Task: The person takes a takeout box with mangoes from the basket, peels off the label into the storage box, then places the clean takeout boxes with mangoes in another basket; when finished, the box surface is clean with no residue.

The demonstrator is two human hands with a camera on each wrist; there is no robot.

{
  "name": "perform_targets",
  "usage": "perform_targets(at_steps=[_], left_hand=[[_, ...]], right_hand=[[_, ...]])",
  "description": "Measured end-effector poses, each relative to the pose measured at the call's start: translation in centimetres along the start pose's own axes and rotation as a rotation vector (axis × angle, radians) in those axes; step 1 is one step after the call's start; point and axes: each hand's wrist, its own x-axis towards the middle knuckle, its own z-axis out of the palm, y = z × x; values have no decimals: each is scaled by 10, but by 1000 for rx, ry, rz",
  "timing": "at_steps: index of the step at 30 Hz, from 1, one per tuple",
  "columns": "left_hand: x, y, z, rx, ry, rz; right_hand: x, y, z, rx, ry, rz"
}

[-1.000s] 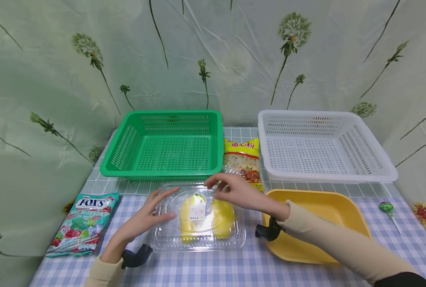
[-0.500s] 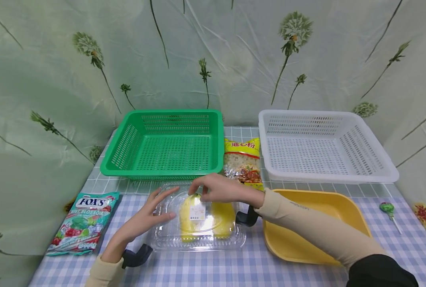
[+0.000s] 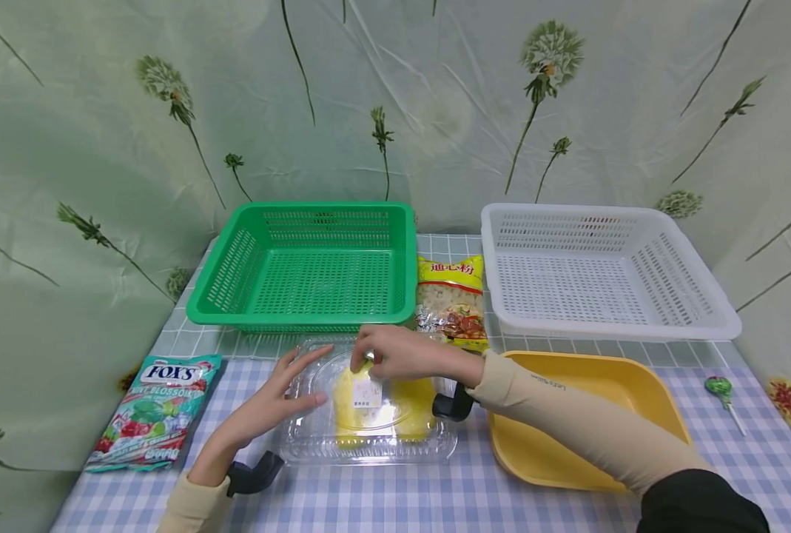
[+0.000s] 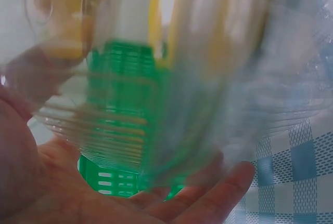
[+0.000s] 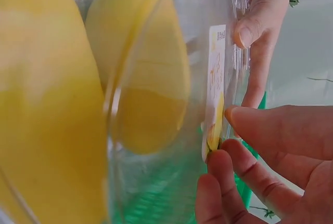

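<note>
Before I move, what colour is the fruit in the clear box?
Yellow fruit, clearest in the right wrist view.

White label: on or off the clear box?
On, at least partly: the white label shows against the clear box. The right hand touches one end; whether that end is lifted, I cannot tell.

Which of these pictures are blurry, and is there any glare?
Head view: mostly sharp, with bright glare on the clear plastic box; left wrist view: the box looks heavily smeared, the green basket hazy through it; right wrist view: the yellow fruit look soft, while the right fingers appear clearer.
</note>
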Motion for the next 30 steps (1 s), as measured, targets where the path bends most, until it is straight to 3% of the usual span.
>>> perform_targets(at_steps=[11, 21, 30], left_hand=[[0, -1, 0, 1, 0, -9], [0, -1, 0, 1, -3, -16], [0, -1, 0, -1, -2, -10]], right_hand=[[-1, 0, 0, 38, -17, -28], [1, -2, 2, -57, 18, -43], [-4, 2, 1, 127, 37, 4]])
